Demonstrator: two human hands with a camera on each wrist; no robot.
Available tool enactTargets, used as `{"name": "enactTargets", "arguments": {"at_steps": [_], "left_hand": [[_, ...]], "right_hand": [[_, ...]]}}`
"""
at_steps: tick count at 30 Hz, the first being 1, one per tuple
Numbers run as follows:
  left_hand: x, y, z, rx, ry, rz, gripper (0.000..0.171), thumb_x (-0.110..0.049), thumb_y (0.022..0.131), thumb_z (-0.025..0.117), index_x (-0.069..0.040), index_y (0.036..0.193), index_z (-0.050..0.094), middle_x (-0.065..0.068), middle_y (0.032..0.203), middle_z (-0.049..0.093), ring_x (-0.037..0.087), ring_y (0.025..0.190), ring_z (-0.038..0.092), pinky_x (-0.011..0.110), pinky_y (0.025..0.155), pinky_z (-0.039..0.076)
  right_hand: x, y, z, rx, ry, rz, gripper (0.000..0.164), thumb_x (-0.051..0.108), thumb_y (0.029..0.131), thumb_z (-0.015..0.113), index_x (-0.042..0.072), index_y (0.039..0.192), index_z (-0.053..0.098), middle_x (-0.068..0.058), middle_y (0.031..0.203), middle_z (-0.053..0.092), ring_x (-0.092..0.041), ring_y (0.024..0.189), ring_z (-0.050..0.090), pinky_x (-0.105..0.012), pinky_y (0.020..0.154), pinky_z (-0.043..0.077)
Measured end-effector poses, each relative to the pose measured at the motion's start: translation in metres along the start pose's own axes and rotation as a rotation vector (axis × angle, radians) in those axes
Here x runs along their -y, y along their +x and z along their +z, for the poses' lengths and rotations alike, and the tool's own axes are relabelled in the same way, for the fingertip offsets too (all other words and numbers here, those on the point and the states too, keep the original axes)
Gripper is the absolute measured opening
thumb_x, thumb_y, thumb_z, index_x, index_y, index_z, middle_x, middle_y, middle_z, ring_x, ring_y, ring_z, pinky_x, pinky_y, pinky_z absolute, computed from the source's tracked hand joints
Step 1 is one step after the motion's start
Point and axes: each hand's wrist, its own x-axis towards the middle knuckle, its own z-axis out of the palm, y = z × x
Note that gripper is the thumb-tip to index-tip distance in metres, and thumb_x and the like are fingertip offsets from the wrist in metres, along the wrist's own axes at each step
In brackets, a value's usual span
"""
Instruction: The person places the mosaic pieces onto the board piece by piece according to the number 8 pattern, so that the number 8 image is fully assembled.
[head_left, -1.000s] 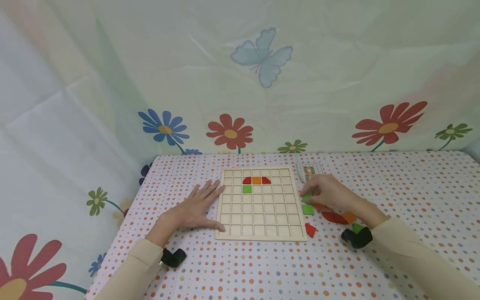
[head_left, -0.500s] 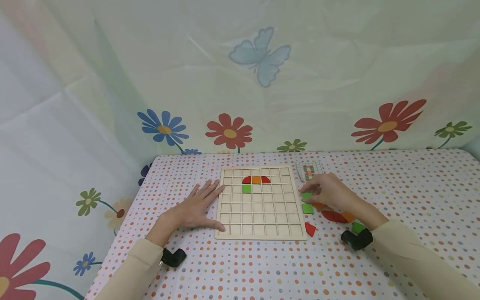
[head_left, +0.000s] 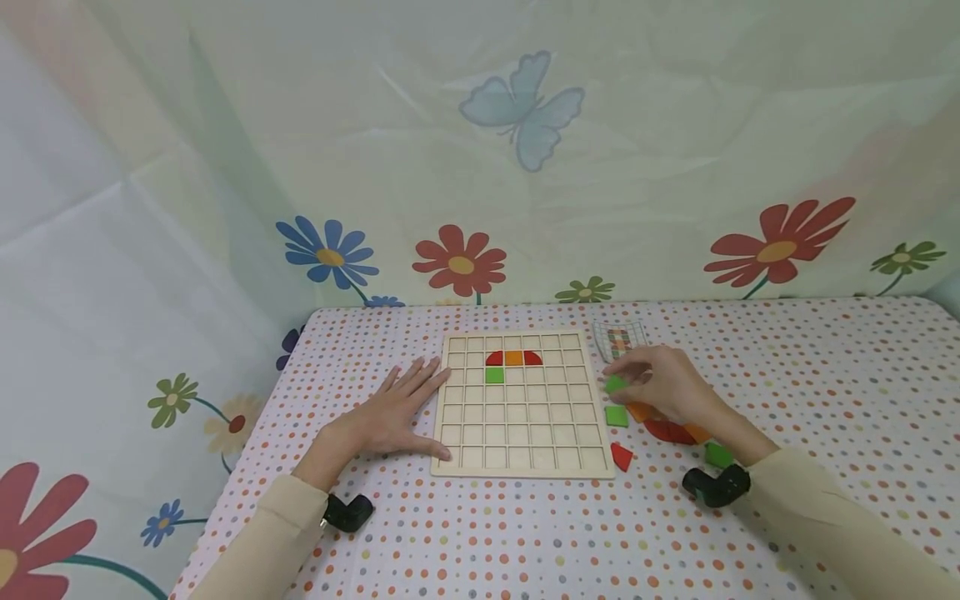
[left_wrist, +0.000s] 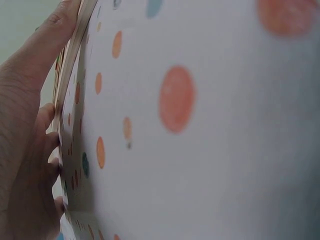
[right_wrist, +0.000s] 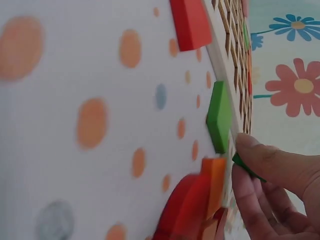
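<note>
A wooden grid board lies on the table, holding two red curved-edge tiles, an orange tile between them and a green square tile below the left one. My left hand rests along the board's left side, fingers spread and thumb at its lower left corner. Just right of the board, my right hand pinches another green tile between thumb and fingers; it is partly hidden. Below that hand lie a loose green square tile, a red angular tile and red curved tiles.
A pattern card with a small coloured design lies beyond the right hand. Orange tiles and a green tile lie partly under the right forearm. A flowered curtain hangs behind the dotted table cover.
The right hand's fingers have closed on the upper green tile, which now sits slightly higher and tilted. The left hand has stayed in place beside the board.
</note>
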Motion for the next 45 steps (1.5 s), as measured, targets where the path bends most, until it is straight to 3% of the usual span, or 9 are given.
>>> {"name": "enactTargets", "arguments": {"at_steps": [7, 17, 23, 35, 41, 45], "left_hand": [[0.001, 0.000, 0.001, 0.009, 0.001, -0.014, 0.121, -0.076, 0.081, 0.073, -0.018, 0.170, 0.014, 0.006, 0.177, 0.005, 0.030, 0.162, 0.000, 0.056, 0.130, 0.003], [-0.002, 0.000, 0.003, 0.016, -0.006, -0.016, 0.121, -0.076, 0.081, 0.073, -0.019, 0.170, 0.014, 0.005, 0.177, 0.005, 0.030, 0.162, 0.000, 0.056, 0.130, 0.003], [-0.004, 0.001, 0.004, 0.019, 0.005, -0.019, 0.121, -0.077, 0.081, 0.072, -0.019, 0.170, 0.014, 0.004, 0.177, 0.005, 0.030, 0.162, 0.000, 0.055, 0.130, 0.003], [-0.002, 0.001, 0.003, 0.018, 0.007, -0.018, 0.121, -0.076, 0.081, 0.073, -0.019, 0.170, 0.014, 0.005, 0.177, 0.005, 0.029, 0.162, -0.001, 0.055, 0.130, 0.002], [-0.001, 0.001, 0.002, 0.015, 0.011, -0.019, 0.121, -0.077, 0.081, 0.072, -0.019, 0.170, 0.014, 0.004, 0.177, 0.005, 0.029, 0.162, 0.000, 0.055, 0.130, 0.003], [0.001, 0.001, 0.000, 0.010, 0.010, -0.018, 0.121, -0.077, 0.081, 0.072, -0.019, 0.170, 0.014, 0.005, 0.177, 0.005, 0.030, 0.162, 0.000, 0.056, 0.130, 0.003]], "right_hand": [[0.019, 0.015, 0.010, -0.041, 0.056, -0.112, 0.031, -0.004, 0.079, 0.088, -0.002, 0.108, 0.079, -0.011, 0.100, 0.073, -0.026, 0.091, 0.068, -0.022, 0.076, 0.059], [0.037, 0.047, 0.039, 0.030, 0.105, -0.254, 0.029, -0.003, 0.081, 0.087, -0.002, 0.109, 0.081, -0.008, 0.097, 0.075, -0.025, 0.092, 0.069, -0.033, 0.080, 0.062], [0.037, 0.055, 0.050, 0.069, 0.127, -0.231, 0.023, -0.004, 0.084, 0.084, -0.002, 0.107, 0.080, -0.010, 0.099, 0.074, -0.024, 0.089, 0.068, -0.033, 0.079, 0.061], [0.040, 0.061, 0.055, 0.112, 0.022, -0.213, 0.020, -0.003, 0.085, 0.083, 0.002, 0.105, 0.083, -0.005, 0.094, 0.072, -0.017, 0.083, 0.063, -0.028, 0.073, 0.055], [0.045, 0.063, 0.054, 0.152, -0.017, -0.190, 0.023, -0.001, 0.087, 0.083, 0.000, 0.110, 0.081, -0.006, 0.096, 0.067, -0.018, 0.084, 0.061, -0.029, 0.073, 0.052], [0.048, 0.064, 0.054, 0.192, -0.064, -0.221, 0.027, 0.001, 0.089, 0.082, -0.003, 0.115, 0.079, -0.006, 0.098, 0.063, -0.018, 0.083, 0.054, -0.027, 0.069, 0.046]]}}
